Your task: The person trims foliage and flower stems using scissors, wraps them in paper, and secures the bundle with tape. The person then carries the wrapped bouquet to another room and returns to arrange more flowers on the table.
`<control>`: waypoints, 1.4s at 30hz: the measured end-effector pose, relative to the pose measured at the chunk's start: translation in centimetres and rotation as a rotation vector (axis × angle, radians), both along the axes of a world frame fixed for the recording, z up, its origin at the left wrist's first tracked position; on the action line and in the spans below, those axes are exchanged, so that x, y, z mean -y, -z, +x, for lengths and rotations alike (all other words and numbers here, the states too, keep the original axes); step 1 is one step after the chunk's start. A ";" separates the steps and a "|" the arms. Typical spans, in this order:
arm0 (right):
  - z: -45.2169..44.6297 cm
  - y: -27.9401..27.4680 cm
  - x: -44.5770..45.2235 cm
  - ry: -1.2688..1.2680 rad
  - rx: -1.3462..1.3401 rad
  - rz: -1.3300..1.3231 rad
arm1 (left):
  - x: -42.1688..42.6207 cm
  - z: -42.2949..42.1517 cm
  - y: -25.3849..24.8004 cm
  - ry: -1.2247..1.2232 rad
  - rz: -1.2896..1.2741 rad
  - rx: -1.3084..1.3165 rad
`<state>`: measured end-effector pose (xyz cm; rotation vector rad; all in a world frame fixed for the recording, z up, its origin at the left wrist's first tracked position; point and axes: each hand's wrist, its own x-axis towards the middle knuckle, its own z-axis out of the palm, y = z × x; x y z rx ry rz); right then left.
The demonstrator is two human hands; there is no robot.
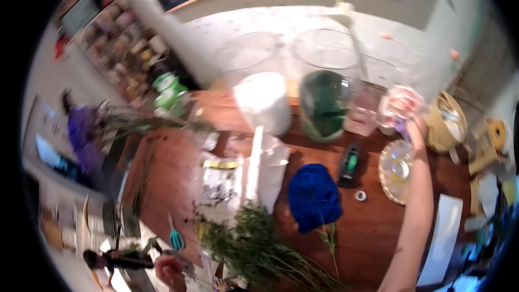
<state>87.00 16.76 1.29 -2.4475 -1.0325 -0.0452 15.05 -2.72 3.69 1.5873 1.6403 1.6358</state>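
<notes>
At the right back, my right hand (pixel 416 130) has its fingers closed on a small purple item (pixel 400 126), just below a pale pink bloom (pixel 403 100). My forearm passes over a round woven tray (pixel 385 176) with clear glass pieces. My left hand (pixel 170 270) is low at the left edge, its fingers curled; what they hold, if anything, is blurred. Near it lie teal-handled scissors (pixel 176 238) and a heap of green leafy stems (pixel 248 243). A crumpled blue cloth (pixel 314 197) is mid-table, beside a black tape dispenser (pixel 350 165) and a small white roll (pixel 360 196).
Along the back of the wooden table (pixel 167 173) stand a white bucket (pixel 264 103), a green bucket (pixel 324 105) and a pink container (pixel 361 111). A woven basket (pixel 446 121) is at the right. Purple flowers (pixel 84 135) stick out at the left. Another person (pixel 121 260) shows lower left.
</notes>
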 end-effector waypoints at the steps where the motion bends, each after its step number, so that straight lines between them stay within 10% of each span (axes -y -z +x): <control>1: -0.2 1.3 0.7 -0.098 0.182 0.238 | -0.1 1.0 -0.4 0.044 -0.015 0.027; 3: -0.5 3.9 2.1 -0.265 0.677 0.625 | 0.4 1.2 -1.3 0.130 -0.061 0.033; 10: -37.1 -4.4 14.3 -0.775 -0.916 0.532 | 1.6 -1.8 -0.2 0.418 -0.067 0.111; 15: -58.6 -9.7 19.9 -1.287 -1.048 0.193 | 3.3 -6.3 0.4 0.599 -0.151 0.116; 19: -69.3 -9.1 22.3 -1.275 -0.877 0.525 | 4.0 -12.7 0.0 0.733 -0.102 0.046; 30: -86.5 -9.7 25.5 -1.384 -0.650 0.471 | 5.9 -28.7 -7.7 0.549 -0.040 0.406; 37: -89.0 -16.9 22.6 -1.316 -1.386 0.433 | 6.8 -30.2 -8.9 0.521 -0.115 0.665; 42: -89.3 -14.5 21.3 -1.252 -1.318 0.516 | 7.2 -30.7 -9.5 0.425 -0.089 0.717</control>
